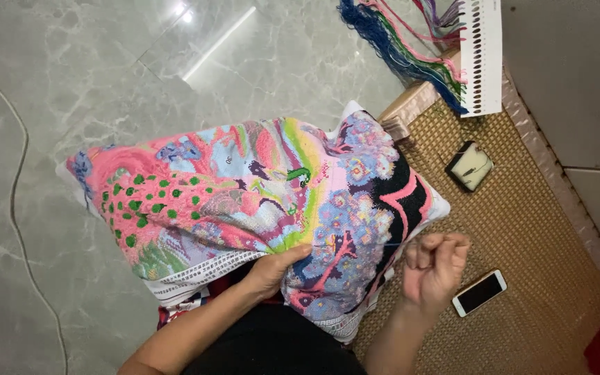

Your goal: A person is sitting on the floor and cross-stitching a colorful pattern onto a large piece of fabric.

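Cloth: I see a big cross-stitch cloth (258, 201), pink, blue and green, draped over the lap in the middle of the view.
Left hand: my left hand (276, 267) grips the cloth's lower edge at about 6 o'clock, fingers curled under, thumb on top.
Right hand: my right hand (435, 267) sits at 4 o'clock from the cloth, just beside it. Its fingers are pinched shut on a thin thread (392, 243) that runs back to the cloth. I cannot see a needle.
How far along: I think most of the picture is sewn, since colour fills nearly all of it. A bare white strip (196, 274) shows along the bottom edge.
Things around: a white phone with a dark screen (479, 292) lies on the brown woven mat (536, 229) at 4 o'clock. A small dark box (469, 166) rests at 2 o'clock. A white card with bunches of coloured thread (484, 55) is at 1 o'clock.
In the way: nothing blocks the hands. The phone lies near my right wrist.
Floor: grey shiny tiles (105, 83) at 10 o'clock.
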